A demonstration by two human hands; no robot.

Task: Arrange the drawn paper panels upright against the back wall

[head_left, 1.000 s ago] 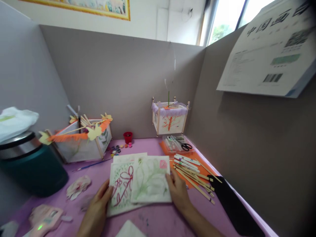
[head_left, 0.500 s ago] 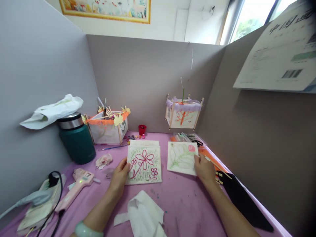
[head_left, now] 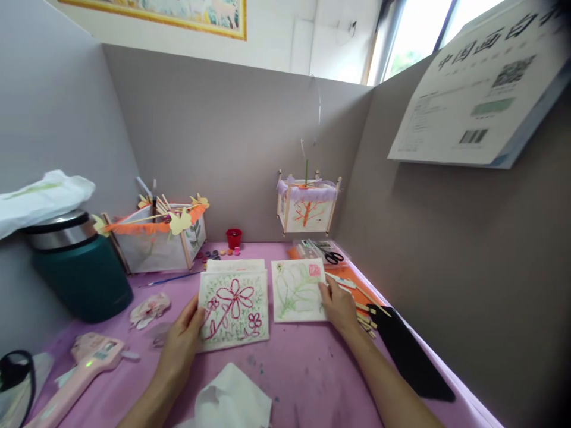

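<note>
Resting at lower centre of the frame, the left hand (head_left: 181, 342) has its thumb laid over the left edge of the red-flower sheet (head_left: 234, 309). Whether its fingers have slid underneath into a pinch I cannot tell. That sheet lies flat on the purple desk (head_left: 312, 380), on top of at least one more white sheet whose edge shows behind it. Just to its right, close but apart, lies the green-leaf sheet (head_left: 298, 290). The right hand (head_left: 339, 306) is open, its fingertips pressed flat on this sheet's right edge and gripping nothing.

The risks I see are small ones. The painted lines may be damp, and a thumb dragged across them could smear the red. The right hand sits just beside the wooden sticks (head_left: 363, 314) on the orange mat, so a sideways push could scatter them or ruck the thin paper. The pink glue gun (head_left: 84, 365) at lower left shows a green light. If it is hot, a sheet or the crumpled tissue (head_left: 232, 404) at the bottom edge drifting that way could scorch or stick.
</note>
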